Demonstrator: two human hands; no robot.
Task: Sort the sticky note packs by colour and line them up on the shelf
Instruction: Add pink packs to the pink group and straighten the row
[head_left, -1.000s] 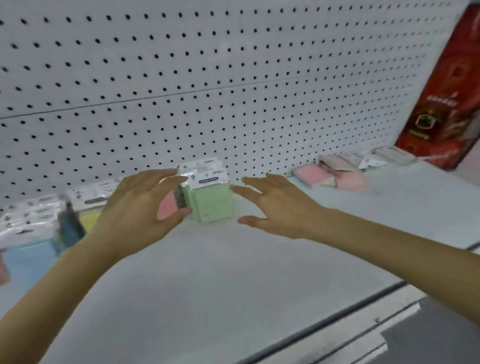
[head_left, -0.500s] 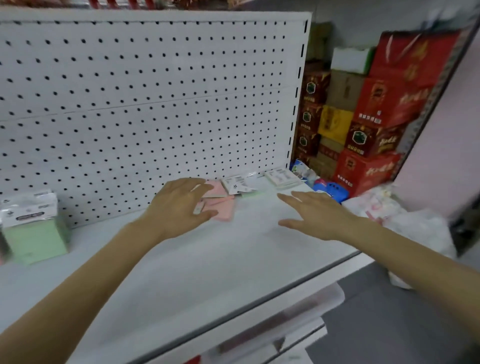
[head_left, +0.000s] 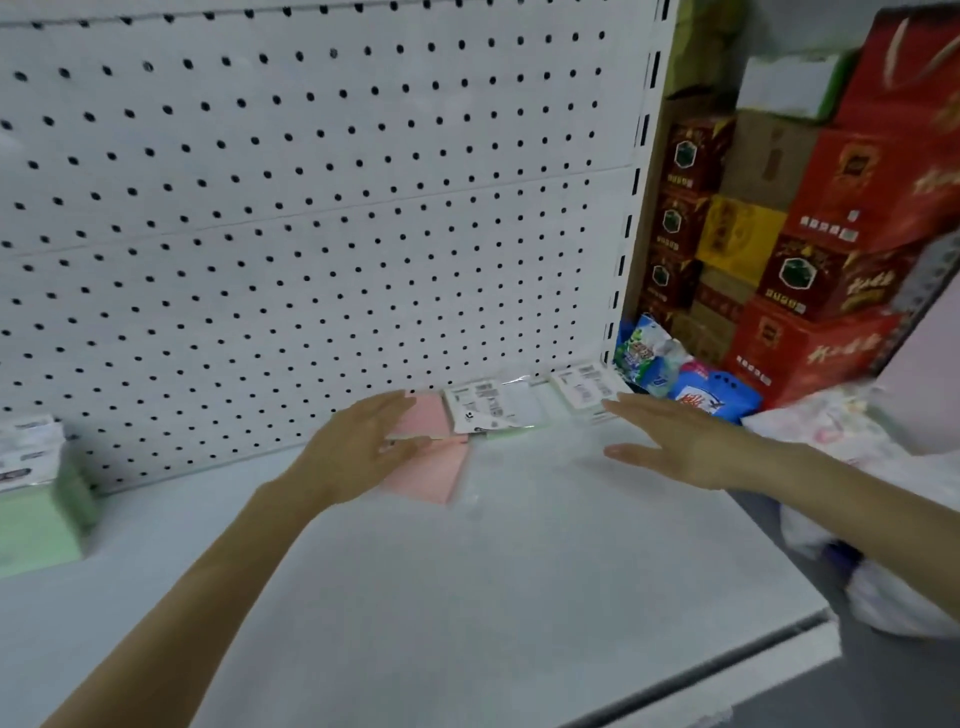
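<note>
Two pink sticky note packs lie flat on the white shelf near the pegboard. My left hand hovers over their left edge with fingers extended, holding nothing. Right of them lie a green pack under a white label and another labelled pack. My right hand is spread, palm down, just in front of that last pack. A stack of green packs stands at the far left of the shelf.
The white pegboard backs the shelf. Red and brown cartons are stacked past the shelf's right end, with blue-white snack bags at their foot. A white plastic bag hangs below my right arm.
My view has swung right, away from the green stack. Both hands have moved from that stack to the loose packs at the shelf's right end, and the left hand has let go.
</note>
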